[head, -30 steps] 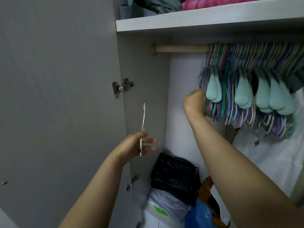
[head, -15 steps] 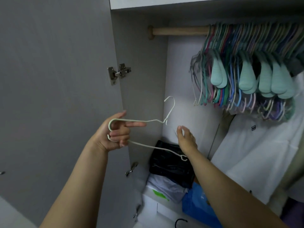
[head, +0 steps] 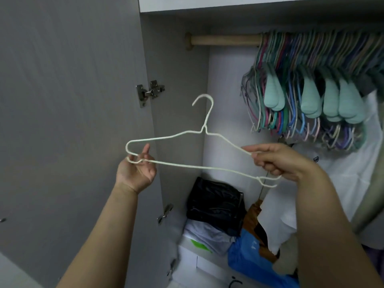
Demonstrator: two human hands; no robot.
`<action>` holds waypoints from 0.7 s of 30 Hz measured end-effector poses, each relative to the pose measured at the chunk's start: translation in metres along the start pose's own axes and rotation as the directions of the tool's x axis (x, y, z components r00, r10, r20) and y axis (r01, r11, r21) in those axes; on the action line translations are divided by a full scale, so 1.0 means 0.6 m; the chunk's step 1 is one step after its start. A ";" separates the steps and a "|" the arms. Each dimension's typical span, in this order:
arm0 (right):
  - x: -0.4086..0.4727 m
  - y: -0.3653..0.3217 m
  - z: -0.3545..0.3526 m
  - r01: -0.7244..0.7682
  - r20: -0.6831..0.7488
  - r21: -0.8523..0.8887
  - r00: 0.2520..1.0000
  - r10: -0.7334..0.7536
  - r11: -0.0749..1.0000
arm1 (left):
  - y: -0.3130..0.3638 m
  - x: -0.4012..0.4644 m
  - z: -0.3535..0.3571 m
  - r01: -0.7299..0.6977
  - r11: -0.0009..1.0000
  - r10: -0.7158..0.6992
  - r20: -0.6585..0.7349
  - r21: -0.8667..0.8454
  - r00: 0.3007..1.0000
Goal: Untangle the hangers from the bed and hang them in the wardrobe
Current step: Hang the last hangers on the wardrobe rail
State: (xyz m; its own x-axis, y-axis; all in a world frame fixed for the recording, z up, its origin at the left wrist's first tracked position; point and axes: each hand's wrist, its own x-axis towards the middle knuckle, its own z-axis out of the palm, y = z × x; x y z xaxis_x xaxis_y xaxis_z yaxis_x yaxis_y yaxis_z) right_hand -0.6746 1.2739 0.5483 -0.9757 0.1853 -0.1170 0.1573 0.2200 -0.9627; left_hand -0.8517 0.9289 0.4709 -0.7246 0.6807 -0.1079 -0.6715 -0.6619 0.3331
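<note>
I hold a thin white wire hanger (head: 193, 166) flat-on in front of the open wardrobe, hook up. My left hand (head: 137, 169) pinches its left end, palm toward me. Its right shoulder sits in the closed fingers of my right hand (head: 278, 161). Above, a wooden rail (head: 224, 40) spans the wardrobe, bare at its left part. Several coloured hangers (head: 307, 100), some with pale green padded ends, crowd the rail from the middle to the right. The bed is out of view.
The grey wardrobe door (head: 72, 121) stands open on the left, with a metal hinge (head: 150, 92). On the wardrobe floor lie a black bag (head: 214, 202), folded grey cloth (head: 205, 235) and a blue bag (head: 249, 258). A white garment (head: 342, 179) hangs at the right.
My right hand left the hanging hangers, came down and took the white hanger's right end. The hanger turned from edge-on to flat-on, held between both hands.
</note>
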 end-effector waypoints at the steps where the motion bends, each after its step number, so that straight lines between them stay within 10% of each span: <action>1: -0.013 -0.017 -0.001 0.021 -0.019 -0.017 1.000 -0.021 1.000 | -0.010 0.011 0.002 -0.111 0.993 0.114 -0.122 0.025 0.986; 10: -0.100 -0.120 0.039 0.200 -0.342 -0.095 0.913 -0.221 0.975 | -0.059 0.063 0.052 0.073 0.827 0.090 -0.261 0.557 0.961; 16: -0.098 -0.183 0.030 0.186 -0.573 -0.381 0.721 -0.389 0.906 | -0.074 0.069 0.060 0.114 0.232 0.290 -0.181 0.966 0.940; 21: 0.044 -0.226 0.068 0.154 -0.561 -0.368 0.750 -0.351 0.917 | -0.091 0.084 0.045 0.067 -0.095 0.329 -0.033 0.993 0.944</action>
State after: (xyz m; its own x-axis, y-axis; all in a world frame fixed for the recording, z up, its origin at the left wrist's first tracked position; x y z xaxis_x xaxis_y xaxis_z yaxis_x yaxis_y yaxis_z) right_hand -0.7279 1.2101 0.6656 -0.7009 0.5990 0.3871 0.0500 0.5827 -0.8112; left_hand -0.8476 1.0079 0.4728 -0.9098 0.4145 -0.0229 0.1690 0.4202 0.8915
